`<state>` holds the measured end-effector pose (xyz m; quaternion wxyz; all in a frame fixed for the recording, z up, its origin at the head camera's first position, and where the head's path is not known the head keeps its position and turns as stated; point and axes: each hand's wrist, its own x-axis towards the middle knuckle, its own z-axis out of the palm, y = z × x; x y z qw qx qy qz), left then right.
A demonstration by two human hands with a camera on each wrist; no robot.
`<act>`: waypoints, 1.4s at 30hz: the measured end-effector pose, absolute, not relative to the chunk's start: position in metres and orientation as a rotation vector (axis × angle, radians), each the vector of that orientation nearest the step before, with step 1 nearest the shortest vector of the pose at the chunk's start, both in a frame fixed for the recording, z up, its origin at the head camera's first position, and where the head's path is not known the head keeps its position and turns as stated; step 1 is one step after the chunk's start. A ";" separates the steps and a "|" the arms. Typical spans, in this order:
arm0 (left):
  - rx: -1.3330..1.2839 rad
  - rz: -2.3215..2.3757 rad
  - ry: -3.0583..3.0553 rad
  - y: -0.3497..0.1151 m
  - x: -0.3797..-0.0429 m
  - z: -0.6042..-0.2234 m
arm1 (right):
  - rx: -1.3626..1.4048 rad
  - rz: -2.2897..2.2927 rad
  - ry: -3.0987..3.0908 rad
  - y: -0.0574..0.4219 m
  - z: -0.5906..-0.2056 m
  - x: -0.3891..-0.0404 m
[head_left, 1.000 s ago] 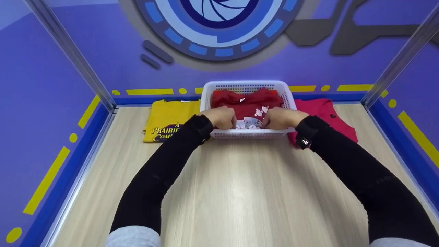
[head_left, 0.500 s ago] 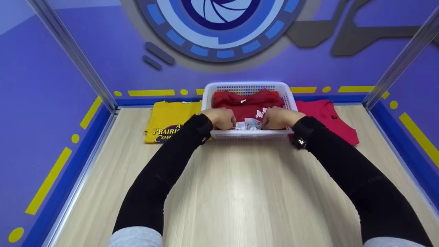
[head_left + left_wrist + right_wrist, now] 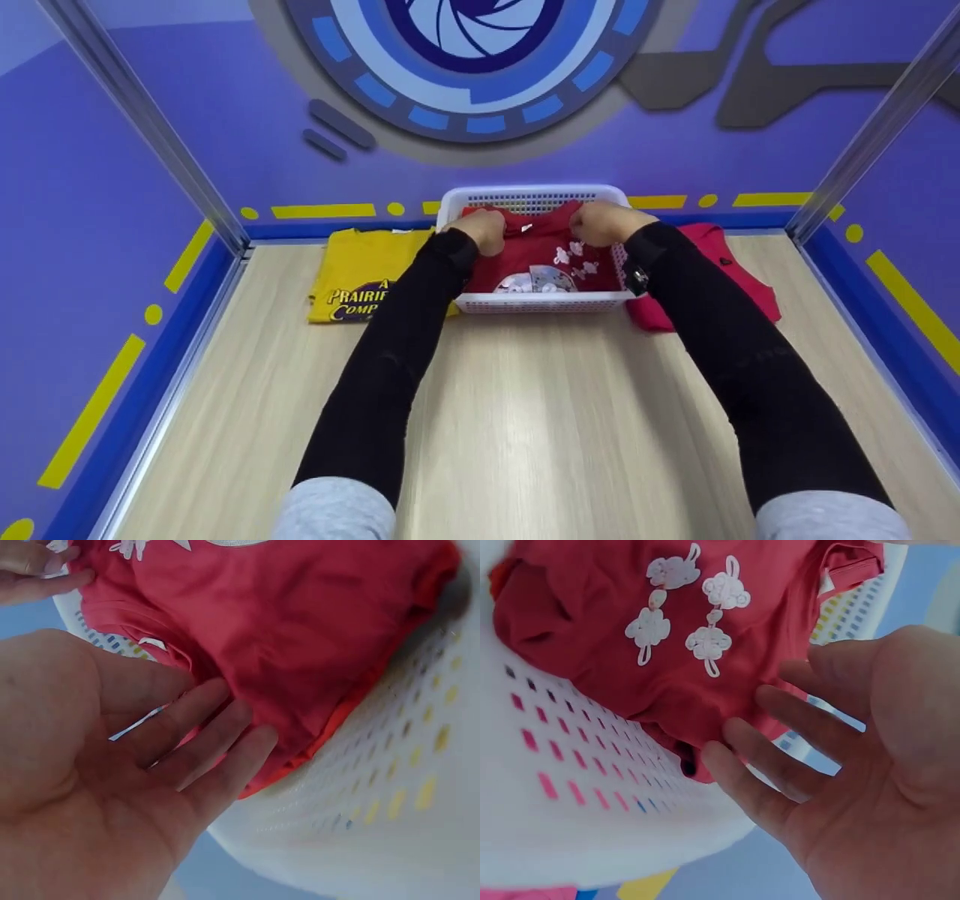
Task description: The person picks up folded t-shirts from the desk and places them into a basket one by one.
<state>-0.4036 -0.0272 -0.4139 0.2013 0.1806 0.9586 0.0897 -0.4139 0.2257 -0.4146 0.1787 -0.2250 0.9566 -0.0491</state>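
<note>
Head view, basket: a white rectangular plastic basket with slotted walls stands at upper centre, on a pale wood-grain table.
Head view, red shirt: a dark red cloth shirt with white flower-like trims lies inside the basket, a pale rounded print near its lower edge.
Head view, hands: the left hand is at the shirt's upper left, the right hand at its upper right; finger detail is hard to make out from here. Black sleeves cover both forearms, up from the bottom of the frame.
Head view, either side: a folded yellow shirt with dark lettering lies left of the basket, a folded pinkish-red shirt to its right. A purple-blue printed wall rises behind.
Left wrist view, fingers: the left hand fills the lower left, its fingers long and slightly spread, tips against the red shirt; the thumb is hidden. The other hand's fingers touch the cloth at upper left. Bright orange-red cloth edges out beneath the shirt.
Right wrist view, fingers: the right hand enters from the right, fingers extended and slightly apart, tips at the shirt's edge; the thumb is hidden. Two white trims show at upper centre, the slotted basket wall at lower left.
</note>
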 end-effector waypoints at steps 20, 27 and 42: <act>0.384 0.155 2.649 -0.027 -0.480 -0.489 | -0.517 -0.006 2.624 0.205 -0.430 -0.419; 0.619 0.364 2.840 -0.047 -0.408 -0.417 | -0.679 -0.439 2.755 0.198 -0.400 -0.387; 0.725 0.650 3.059 -0.129 -0.248 -0.440 | -1.185 -0.748 2.822 0.169 -0.432 -0.232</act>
